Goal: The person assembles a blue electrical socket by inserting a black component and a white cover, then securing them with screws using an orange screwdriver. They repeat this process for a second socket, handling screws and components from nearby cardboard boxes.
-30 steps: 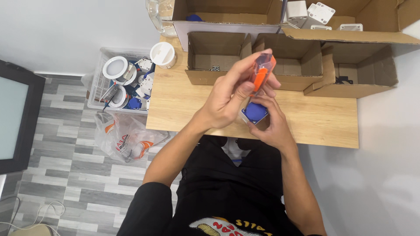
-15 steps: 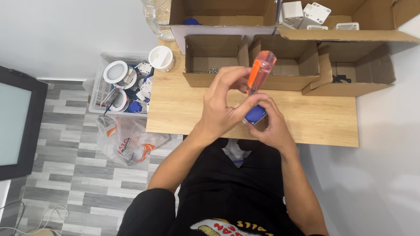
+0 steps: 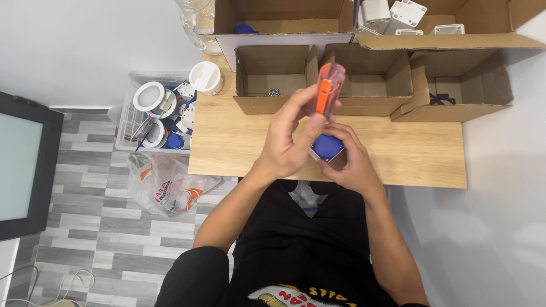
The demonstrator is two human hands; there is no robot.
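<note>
My left hand (image 3: pixel 293 139) grips a screwdriver with a clear orange handle (image 3: pixel 328 85), held upright with its tip pointing down into a small blue square part (image 3: pixel 328 146). My right hand (image 3: pixel 352 162) cups that blue part from below and the right, just above the front of the wooden table (image 3: pixel 239 148). The screwdriver's shaft is hidden behind my fingers.
Open cardboard boxes (image 3: pixel 273 79) line the back of the table; one at the far right (image 3: pixel 455 85) holds a dark item, and white plastic parts (image 3: pixel 392 12) lie in the top box. A clear crate of round fittings (image 3: pixel 156 111) and a plastic bag (image 3: pixel 168 187) sit on the floor at left.
The screwdriver handle has tilted from leaning right to nearly upright, and my left hand has turned around it. Both hands stay over the same spot on the table.
</note>
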